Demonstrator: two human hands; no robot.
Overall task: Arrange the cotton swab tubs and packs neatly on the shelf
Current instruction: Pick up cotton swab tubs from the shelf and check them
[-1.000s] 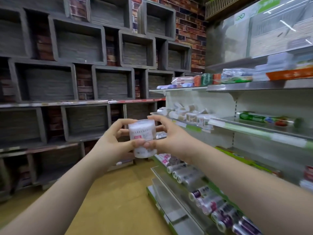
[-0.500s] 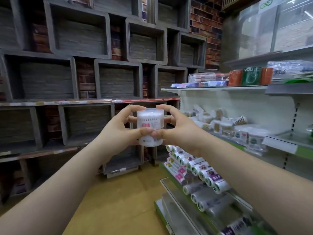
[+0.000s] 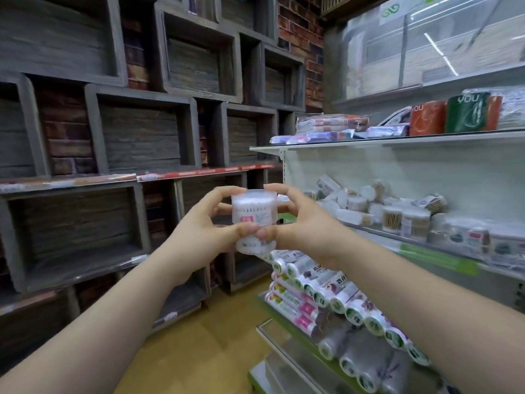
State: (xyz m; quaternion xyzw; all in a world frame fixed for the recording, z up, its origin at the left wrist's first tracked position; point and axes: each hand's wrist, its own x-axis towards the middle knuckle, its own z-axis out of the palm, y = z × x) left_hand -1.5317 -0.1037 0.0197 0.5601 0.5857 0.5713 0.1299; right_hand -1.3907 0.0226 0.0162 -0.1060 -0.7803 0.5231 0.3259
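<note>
Head view: left grip [image 3: 199,233] and right grip [image 3: 308,233] both pinch cotton swab tub [image 3: 254,207], pink label [image 3: 247,219] unreadable; green pack [image 3: 467,112] reads "YOU".

Tub [image 3: 253,214] at centre: label print too small and soft to read; lower middle hidden behind both thumbs; far side out of sight, as are the fingertips of left hand [image 3: 199,240] and right hand [image 3: 309,231] behind it. Forearms cut off, left at 7 o'clock, right at 4 o'clock. Heap of tubs and packs [image 3: 397,214] at 3 o'clock blurred; count and labels cannot be told; rolls [image 3: 341,305] at 5 o'clock run off the bottom edge; wrapped packs [image 3: 511,109] at 2 o'clock clipped by the right edge.
</note>
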